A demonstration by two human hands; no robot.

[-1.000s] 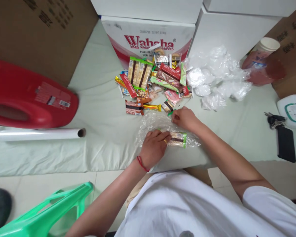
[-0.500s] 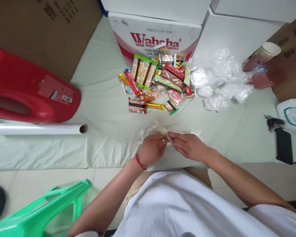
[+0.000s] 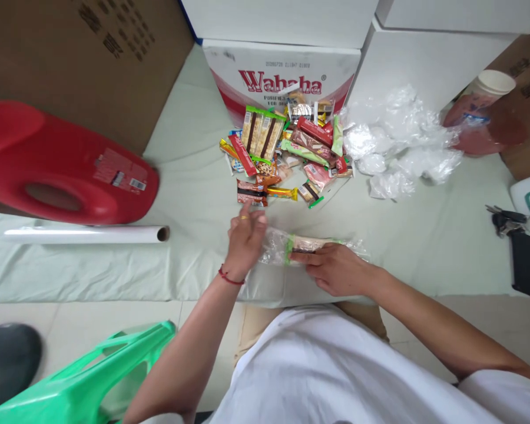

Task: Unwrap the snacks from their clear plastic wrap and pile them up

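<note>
Right hand grip: the right hand (image 3: 335,271) lies flat with its fingers pressed down on the green-ended snack bar wrapped in clear plastic film (image 3: 307,246), pinning it to the worktop; not curled round it
Left hand grip: the left hand (image 3: 244,240), a red cord at the wrist, has loosely bent fingers closed on nothing, its fingertips near the brown-and-black snack packet (image 3: 251,193); its heel is at the film's left end, and whether it touches the film cannot be told
Wrapped bar: lies lengthwise near the front edge of the pale green cloth-covered worktop (image 3: 189,194), between the two hands
Snack pile: a heap of mixed coloured snack packets (image 3: 287,147) just behind the hands, against the white-and-red Wahaha carton (image 3: 282,70)
Right of pile: crumpled clear plastic film (image 3: 397,147), then a paper cup in a pink bag (image 3: 477,112)
Far right: keys (image 3: 506,218) and a black phone (image 3: 527,262)
Left: a roll of clear film (image 3: 88,234) beside a red plastic jug (image 3: 62,171)
Below: a green plastic stool (image 3: 83,377)
</note>
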